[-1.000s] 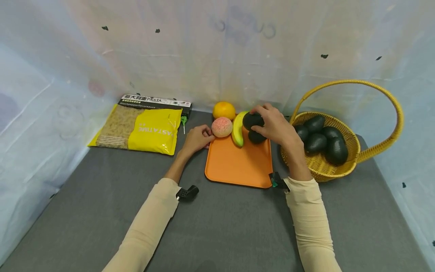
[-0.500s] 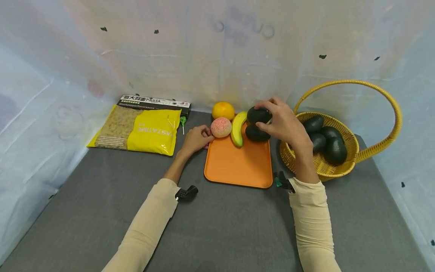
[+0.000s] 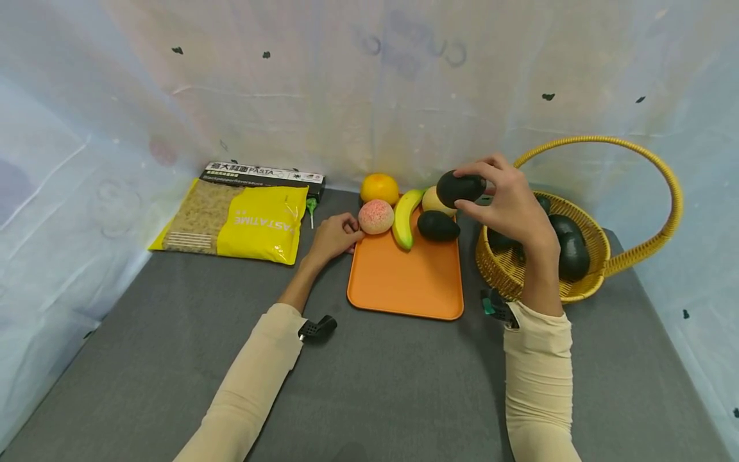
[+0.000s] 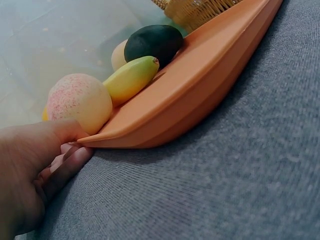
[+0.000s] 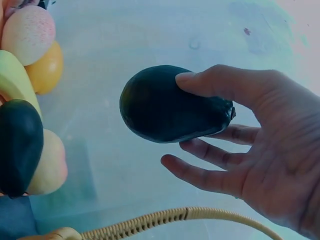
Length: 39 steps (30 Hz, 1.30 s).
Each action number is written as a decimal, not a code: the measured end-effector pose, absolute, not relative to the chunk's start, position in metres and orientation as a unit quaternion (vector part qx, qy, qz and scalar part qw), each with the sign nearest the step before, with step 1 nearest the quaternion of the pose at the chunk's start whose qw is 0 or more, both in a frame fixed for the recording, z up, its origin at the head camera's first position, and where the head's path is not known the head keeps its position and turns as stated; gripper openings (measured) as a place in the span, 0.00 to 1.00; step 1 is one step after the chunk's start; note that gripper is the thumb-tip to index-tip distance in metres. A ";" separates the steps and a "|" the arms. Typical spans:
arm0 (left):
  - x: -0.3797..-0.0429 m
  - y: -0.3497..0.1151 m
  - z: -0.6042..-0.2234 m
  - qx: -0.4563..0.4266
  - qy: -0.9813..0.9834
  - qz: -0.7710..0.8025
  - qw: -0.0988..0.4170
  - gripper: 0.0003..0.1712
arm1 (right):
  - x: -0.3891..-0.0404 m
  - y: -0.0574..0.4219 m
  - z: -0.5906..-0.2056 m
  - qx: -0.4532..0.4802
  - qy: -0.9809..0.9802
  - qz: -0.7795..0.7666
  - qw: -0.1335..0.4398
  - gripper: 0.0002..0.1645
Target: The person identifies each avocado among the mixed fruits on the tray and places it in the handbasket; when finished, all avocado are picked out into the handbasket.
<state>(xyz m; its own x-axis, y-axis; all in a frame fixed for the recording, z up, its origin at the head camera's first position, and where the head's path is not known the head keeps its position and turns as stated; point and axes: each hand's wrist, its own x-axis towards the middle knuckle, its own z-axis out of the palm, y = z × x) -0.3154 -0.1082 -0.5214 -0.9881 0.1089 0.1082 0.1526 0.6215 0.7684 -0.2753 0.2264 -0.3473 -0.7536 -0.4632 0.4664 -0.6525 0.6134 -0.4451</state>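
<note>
My right hand (image 3: 508, 202) holds a dark green avocado (image 3: 460, 187) between thumb and fingers, raised over the tray's back right corner beside the basket. In the right wrist view the avocado (image 5: 172, 105) is clear of everything else. My left hand (image 3: 336, 236) pinches the left rim of the orange tray (image 3: 404, 289), thumb on top and fingers beneath in the left wrist view. On the tray lie a pinkish peach (image 3: 376, 217), a banana (image 3: 406, 221), another avocado (image 3: 439, 226) and a pale round fruit (image 3: 434, 201), partly hidden behind the avocados. An orange (image 3: 379, 188) sits at the back left corner.
A yellow wicker basket (image 3: 495, 273) with a tall handle holds several avocados, partly hidden by my right hand. At left lie a yellow pasta bag (image 3: 262, 221), a black pasta box (image 3: 314, 183) behind it, and a green lollipop (image 3: 312, 205).
My right hand has lifted the avocado off the tray and carried it right, uncovering the pale round fruit and the other avocado. The left hand stays at the tray rim.
</note>
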 end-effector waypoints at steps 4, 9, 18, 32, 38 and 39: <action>-0.315 -0.108 -0.521 -0.073 -0.899 -0.431 0.030 0.12 | -0.272 0.234 -0.342 0.313 -0.875 0.325 0.175 0.34; -0.315 -0.109 -0.522 -0.076 -0.896 -0.436 0.032 0.12 | -0.267 0.242 -0.337 0.299 -0.856 0.372 0.197 0.39; -0.315 -0.109 -0.523 -0.078 -0.895 -0.438 0.029 0.12 | -0.260 0.259 -0.333 0.278 -0.831 0.424 0.228 0.37; -0.314 -0.108 -0.520 -0.072 -0.897 -0.434 0.032 0.12 | -0.249 0.286 -0.325 0.234 -0.814 0.470 0.250 0.38; -0.315 -0.107 -0.521 -0.074 -0.897 -0.434 0.031 0.11 | -0.244 0.293 -0.323 0.234 -0.818 0.457 0.258 0.39; -0.315 -0.107 -0.521 -0.074 -0.897 -0.435 0.031 0.11 | -0.243 0.293 -0.323 0.235 -0.821 0.454 0.255 0.39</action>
<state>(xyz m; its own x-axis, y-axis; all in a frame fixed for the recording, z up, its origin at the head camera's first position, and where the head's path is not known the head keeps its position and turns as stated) -0.3149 -0.1074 -0.5206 -0.9871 0.1065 0.1196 0.1598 0.6112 0.7752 -0.2431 0.2930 -0.3234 -0.7599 -0.1546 0.6314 -0.6171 0.4768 -0.6260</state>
